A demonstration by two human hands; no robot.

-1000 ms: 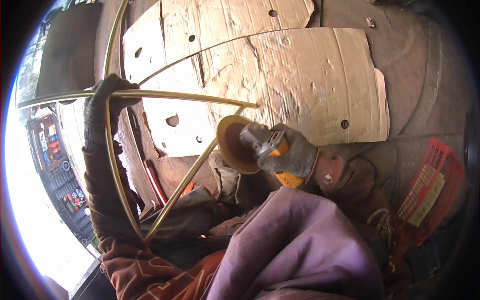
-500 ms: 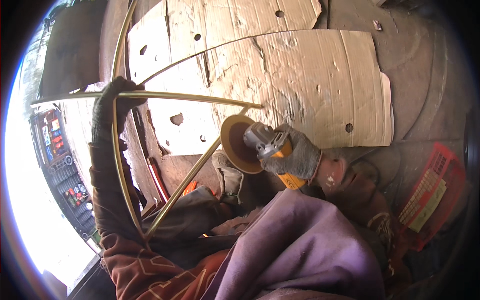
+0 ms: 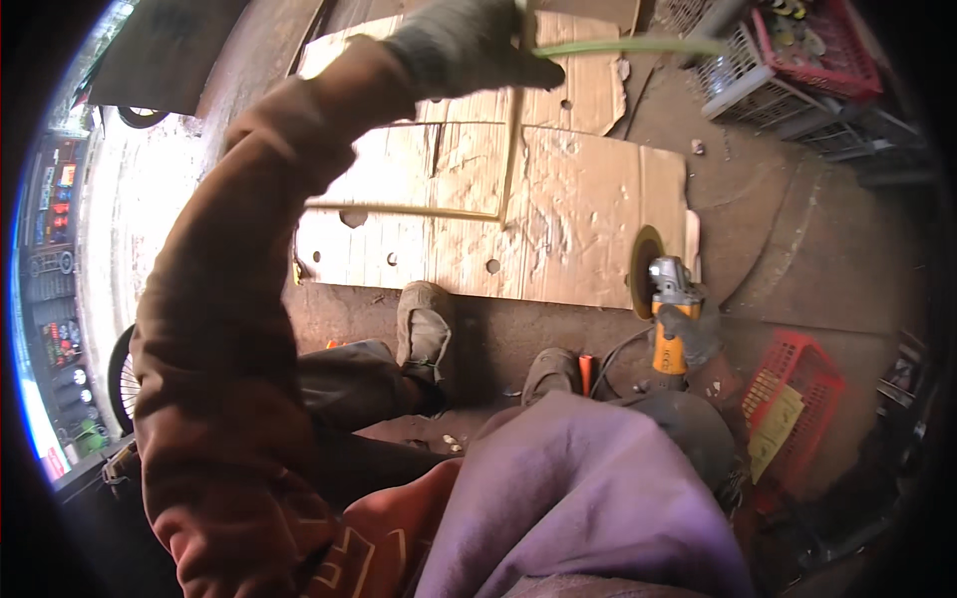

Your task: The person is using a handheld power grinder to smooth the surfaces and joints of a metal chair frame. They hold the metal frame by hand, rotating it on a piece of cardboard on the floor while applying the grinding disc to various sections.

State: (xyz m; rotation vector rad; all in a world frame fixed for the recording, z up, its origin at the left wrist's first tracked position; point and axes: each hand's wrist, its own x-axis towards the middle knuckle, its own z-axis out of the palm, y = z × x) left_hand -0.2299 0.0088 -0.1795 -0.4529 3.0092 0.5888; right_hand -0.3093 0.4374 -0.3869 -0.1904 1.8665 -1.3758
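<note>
My left hand (image 3: 461,48), in a dark grey glove, is raised at the top of the view with the arm stretched out. Its fingers are closed on a frame of thin brass-coloured metal bars (image 3: 512,149). One bar runs down to a corner over the cardboard, and another reaches out to the right, blurred. Lower right, my right hand (image 3: 702,335), also gloved, grips an orange and grey angle grinder (image 3: 670,344) by its body. A wide tan disc (image 3: 645,271) is fitted on it, standing nearly edge-on and apart from the frame.
Flattened cardboard sheets (image 3: 588,189) with holes cover the floor ahead. A red plastic basket (image 3: 797,399) lies at the right. Grey and red crates (image 3: 758,90) stand far right. My shoes (image 3: 426,324) are at the cardboard's near edge, and a cable (image 3: 608,364) runs beside the grinder.
My left hand has lifted the metal frame up and to the right, turning it. My right hand has moved the angle grinder right, away from the frame. The view has shifted, bringing the crates in.
</note>
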